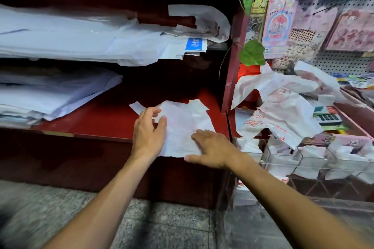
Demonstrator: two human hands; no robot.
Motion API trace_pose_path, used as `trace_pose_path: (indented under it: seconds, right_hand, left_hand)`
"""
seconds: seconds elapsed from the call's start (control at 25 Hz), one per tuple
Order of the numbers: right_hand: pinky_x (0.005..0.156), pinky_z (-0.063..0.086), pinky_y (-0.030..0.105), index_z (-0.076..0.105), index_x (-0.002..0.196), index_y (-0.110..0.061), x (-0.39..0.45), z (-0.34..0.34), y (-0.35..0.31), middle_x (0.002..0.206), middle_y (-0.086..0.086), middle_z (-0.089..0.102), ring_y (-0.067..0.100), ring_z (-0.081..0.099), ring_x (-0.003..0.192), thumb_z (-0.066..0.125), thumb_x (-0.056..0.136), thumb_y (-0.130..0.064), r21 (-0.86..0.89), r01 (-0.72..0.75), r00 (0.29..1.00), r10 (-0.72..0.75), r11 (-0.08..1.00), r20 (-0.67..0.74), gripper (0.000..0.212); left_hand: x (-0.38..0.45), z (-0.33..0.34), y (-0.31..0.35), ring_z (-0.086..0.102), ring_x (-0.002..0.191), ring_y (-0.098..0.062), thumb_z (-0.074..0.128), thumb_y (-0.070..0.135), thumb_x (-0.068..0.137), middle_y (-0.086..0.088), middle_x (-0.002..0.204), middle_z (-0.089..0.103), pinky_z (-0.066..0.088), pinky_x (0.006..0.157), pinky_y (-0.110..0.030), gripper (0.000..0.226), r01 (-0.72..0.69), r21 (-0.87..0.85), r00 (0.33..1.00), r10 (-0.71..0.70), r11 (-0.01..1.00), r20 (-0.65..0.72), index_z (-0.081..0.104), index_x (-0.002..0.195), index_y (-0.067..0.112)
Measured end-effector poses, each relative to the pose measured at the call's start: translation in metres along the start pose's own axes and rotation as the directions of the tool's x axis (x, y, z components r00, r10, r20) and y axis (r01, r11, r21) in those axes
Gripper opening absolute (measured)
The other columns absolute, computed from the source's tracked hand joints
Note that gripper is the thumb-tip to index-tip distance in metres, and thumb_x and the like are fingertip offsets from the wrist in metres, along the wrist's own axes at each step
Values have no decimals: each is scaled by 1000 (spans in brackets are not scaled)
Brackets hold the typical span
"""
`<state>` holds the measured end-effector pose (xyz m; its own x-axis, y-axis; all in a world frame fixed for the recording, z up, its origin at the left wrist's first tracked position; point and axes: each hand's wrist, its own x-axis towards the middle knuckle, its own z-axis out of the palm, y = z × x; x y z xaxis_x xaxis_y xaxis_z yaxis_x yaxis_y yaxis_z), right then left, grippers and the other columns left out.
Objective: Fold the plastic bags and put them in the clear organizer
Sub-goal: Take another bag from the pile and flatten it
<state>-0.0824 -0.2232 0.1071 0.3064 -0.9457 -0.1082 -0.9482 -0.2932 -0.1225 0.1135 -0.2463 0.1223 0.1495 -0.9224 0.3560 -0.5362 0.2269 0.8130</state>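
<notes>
Plastic bag (pixel 183 127): thin, white, flattened | both hands pressing | red shelf (pixel 105 119)

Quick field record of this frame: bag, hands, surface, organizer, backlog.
bag: white plastic bag spread flat, handles pointing away
left hand: left hand on bag's left edge, fingers loosely bent
right hand: right hand flat on bag's near right corner
surface: red shelf
organizer: clear organizer to the right, folded bags inside
backlog: loose bags piled above organizer
</notes>
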Motion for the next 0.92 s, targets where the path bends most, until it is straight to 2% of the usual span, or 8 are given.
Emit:
trace_pose_path:
  seconds: [0.12, 0.24, 0.36, 0.44, 0.52, 0.64, 0.76, 0.92]
  right_hand:
    - [122, 6, 47, 3, 157, -28, 4, 7, 5, 165, 3, -2, 26, 1, 152, 66, 77, -67, -95, 11, 993, 0, 995, 116, 108]
    - [108, 33, 39, 34, 143, -22, 9, 13, 10, 150, 6, 37, 30, 37, 137, 63, 86, -42, -140, 45, 994, -59, 989, -95, 67]
    - [80, 48, 35, 59, 113, -24, 11, 6, 18, 113, 1, 66, 28, 61, 103, 50, 88, -29, 106, 31, 950, 4, 994, -312, 27]
    - [74, 49, 36, 66, 101, -27, 12, -2, 22, 100, 0, 72, 28, 63, 93, 49, 89, -23, 318, 9, 919, 117, 948, -376, 21]
    - [74, 51, 38, 67, 100, -29, 12, -6, 21, 96, -2, 72, 26, 64, 89, 56, 89, -23, 316, 4, 924, 118, 949, -365, 17]
    - [69, 48, 36, 63, 96, -27, 11, 2, 11, 91, -4, 70, 27, 63, 88, 54, 93, -30, 188, 28, 953, 31, 982, -302, 10]
    - [60, 38, 34, 45, 67, -22, 11, -1, 7, 63, -5, 53, 25, 54, 69, 49, 99, -36, 291, 5, 958, 79, 957, -277, 36]
    - [59, 31, 34, 37, 61, -24, 9, -7, 6, 60, -5, 45, 23, 47, 67, 45, 101, -38, 264, -33, 966, 99, 964, -239, 43]
  left_hand:
    - [5, -13, -22, 45, 127, -21, 54, 50, 92, 7, 132, 56, 34, 104, -40, 43, -137, 310, 980, 82, 941, 183, 55, 128, 27]
    - [3, -23, -40, 29, 144, -15, 61, 70, 79, 11, 156, 33, 20, 119, -48, 87, -216, 356, 800, -44, 909, 599, 25, 151, 39]
    - [2, -22, -46, 18, 148, -17, 79, 61, 66, 7, 161, 23, 9, 120, -54, 126, -284, 489, 819, -57, 825, 571, -10, 153, 41]
    - [3, -23, -47, 13, 149, -19, 83, 62, 58, 5, 162, 18, 8, 120, -55, 138, -262, 454, 826, -46, 852, 562, -20, 149, 45]
    - [-1, -20, -47, 0, 151, -15, 83, 66, 54, 6, 165, 0, 3, 121, -53, 141, -285, 403, 803, -13, 870, 596, -23, 146, 50]
    - [-11, -7, -34, 16, 148, -21, 80, 55, 65, 0, 163, 15, 22, 115, -44, 118, -417, 375, 842, 196, 828, 503, 4, 154, 41]
    - [0, -5, -20, 56, 98, -28, 76, 14, 72, 0, 113, 64, 30, 76, -35, 49, -435, 495, 890, 442, 752, 111, 63, 118, 21]
    - [23, -35, -24, 52, 81, -27, 74, -2, 62, 2, 86, 60, 25, 71, -33, 26, -401, 533, 849, 520, 745, -88, 68, 79, 17]
